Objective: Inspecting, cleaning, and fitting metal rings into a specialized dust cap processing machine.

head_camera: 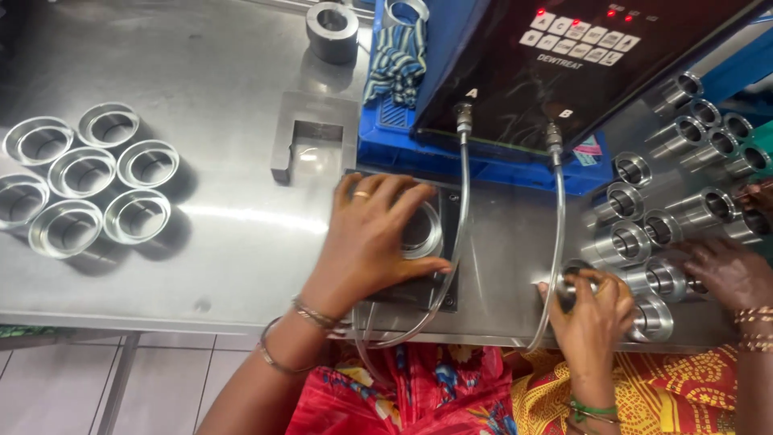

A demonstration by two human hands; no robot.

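My left hand lies over a shiny metal ring seated on a dark fixture plate at the table's middle, fingers curled over its far side and thumb along its near side. My right hand is closed around a short metal sleeve near the table's front edge, at the near end of a cluster of several similar metal sleeves. Another person's hand, with gold bangles, rests on sleeves at the far right.
Several wide metal rings stand grouped at the left of the steel table. A U-shaped metal block, a thick collar, a striped cloth, a blue crate and a black control box with two hoses lie behind.
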